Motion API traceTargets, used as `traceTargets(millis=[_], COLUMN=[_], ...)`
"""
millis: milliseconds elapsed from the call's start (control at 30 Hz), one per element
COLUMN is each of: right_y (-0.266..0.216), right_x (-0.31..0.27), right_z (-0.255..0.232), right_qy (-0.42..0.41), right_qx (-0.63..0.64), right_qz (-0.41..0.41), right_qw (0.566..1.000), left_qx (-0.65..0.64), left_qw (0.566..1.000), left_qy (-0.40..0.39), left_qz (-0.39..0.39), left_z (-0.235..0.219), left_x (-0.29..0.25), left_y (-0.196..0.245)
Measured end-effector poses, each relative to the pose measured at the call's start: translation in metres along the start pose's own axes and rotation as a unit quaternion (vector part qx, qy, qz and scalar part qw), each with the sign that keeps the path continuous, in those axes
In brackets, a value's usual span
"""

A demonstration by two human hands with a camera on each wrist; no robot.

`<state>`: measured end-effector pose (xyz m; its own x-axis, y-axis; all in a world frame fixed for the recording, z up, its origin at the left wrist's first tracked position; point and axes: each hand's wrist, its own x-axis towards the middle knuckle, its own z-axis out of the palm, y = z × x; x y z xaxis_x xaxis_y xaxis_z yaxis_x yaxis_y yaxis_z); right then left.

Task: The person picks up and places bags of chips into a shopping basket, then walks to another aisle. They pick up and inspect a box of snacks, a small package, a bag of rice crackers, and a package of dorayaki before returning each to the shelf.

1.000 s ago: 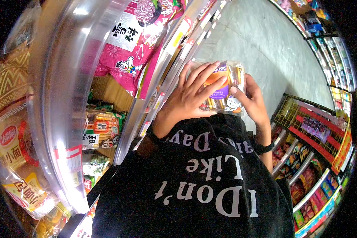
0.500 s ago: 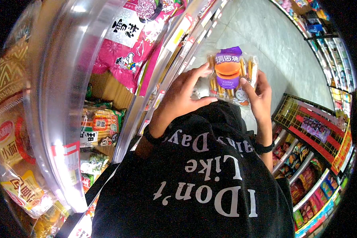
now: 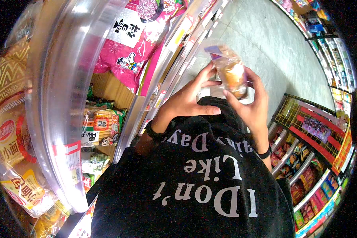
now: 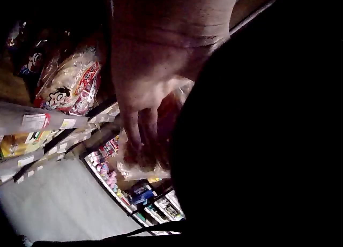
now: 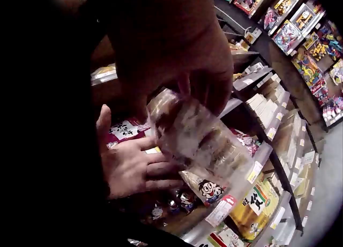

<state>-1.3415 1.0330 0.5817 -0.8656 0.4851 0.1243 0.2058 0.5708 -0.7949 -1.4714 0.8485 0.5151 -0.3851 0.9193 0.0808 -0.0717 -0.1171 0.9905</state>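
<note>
A clear bag of round pastries with a purple label (image 3: 233, 73) is turned side-on in front of the person's chest, blurred in the head view. The right hand (image 3: 253, 101) grips it from the right, thumb on the near side. In the right wrist view this hand (image 5: 177, 54) is dark above the bag (image 5: 203, 137), whose pastries show in a row through the film. The left hand (image 3: 194, 93) is at the bag's left side with fingers extended and thumb apart. Its fingers look straight and spread beside the bag in the right wrist view.
At the left stands a shelf with a clear plastic front rail (image 3: 61, 99). It holds a pink snack bag (image 3: 127, 51) and several other packets (image 3: 103, 123). Grey floor (image 3: 261, 47) lies beyond the hands. A wire rack of snacks (image 3: 305, 131) stands at the right.
The bag has turned from its printed front facing the person to side-on in the right hand. The left hand, earlier spread over the bag's front, has drawn back to its left side.
</note>
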Motion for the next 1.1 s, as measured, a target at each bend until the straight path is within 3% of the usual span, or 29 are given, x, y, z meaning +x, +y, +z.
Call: traceTargets(millis=[33, 133, 233, 300, 367, 500, 533, 567, 667, 733, 767, 800, 867, 1000, 1100], right_y=[-0.003, -0.009, -0.010, -0.011, -0.006, 0.007, 0.008, 0.012, 0.016, 0.023, 0.028, 0.034, 0.038, 0.023, 0.022], right_x=[0.000, 0.001, 0.000, 0.000, -0.001, -0.006, -0.004, -0.003, 0.001, -0.001, -0.002, -0.003, -0.006, -0.005, -0.004], right_z=[-0.003, -0.010, -0.016, -0.017, -0.018, -0.011, -0.012, -0.015, -0.019, -0.018, -0.019, -0.022, -0.031, -0.031, -0.034], right_qy=[-0.001, -0.064, -0.131, -0.140, -0.141, 0.020, 0.040, 0.034, 0.007, -0.072, -0.073, -0.144, -0.255, -0.275, -0.279], right_qx=[0.000, -0.018, 0.037, 0.068, 0.127, 0.161, 0.171, 0.200, 0.252, 0.330, 0.331, 0.330, 0.325, 0.317, 0.280], right_qz=[0.000, -0.141, -0.179, -0.177, -0.190, -0.076, -0.049, -0.005, 0.056, 0.105, 0.105, 0.112, 0.155, 0.097, 0.114], right_qw=[1.000, 0.988, 0.974, 0.972, 0.963, 0.984, 0.983, 0.979, 0.966, 0.935, 0.935, 0.926, 0.897, 0.902, 0.911], left_qx=[-0.001, 0.008, 0.006, -0.027, -0.047, -0.076, -0.111, -0.111, -0.158, -0.177, -0.194, -0.139, -0.153, -0.163, -0.132], left_qw=[1.000, 0.997, 0.992, 0.990, 0.992, 0.990, 0.988, 0.988, 0.979, 0.976, 0.973, 0.988, 0.985, 0.984, 0.989], left_qy=[0.013, 0.059, 0.120, 0.137, 0.120, 0.116, 0.101, 0.101, 0.104, 0.104, 0.104, 0.069, 0.074, 0.064, 0.065], left_qz=[-0.003, 0.041, 0.049, -0.002, -0.002, 0.025, -0.027, -0.027, -0.080, -0.073, -0.064, -0.023, -0.028, -0.035, 0.004], left_z=[-0.001, -0.007, -0.012, -0.010, -0.010, -0.008, -0.009, -0.010, -0.012, -0.011, -0.011, -0.017, -0.018, -0.021, -0.022], left_x=[0.000, 0.004, 0.004, 0.003, 0.001, -0.006, -0.011, -0.014, -0.022, -0.027, -0.028, -0.019, -0.028, -0.024, -0.023], left_y=[-0.003, -0.007, 0.004, 0.010, 0.012, 0.002, 0.004, 0.006, 0.004, 0.006, 0.006, -0.004, -0.014, 0.008, -0.023])
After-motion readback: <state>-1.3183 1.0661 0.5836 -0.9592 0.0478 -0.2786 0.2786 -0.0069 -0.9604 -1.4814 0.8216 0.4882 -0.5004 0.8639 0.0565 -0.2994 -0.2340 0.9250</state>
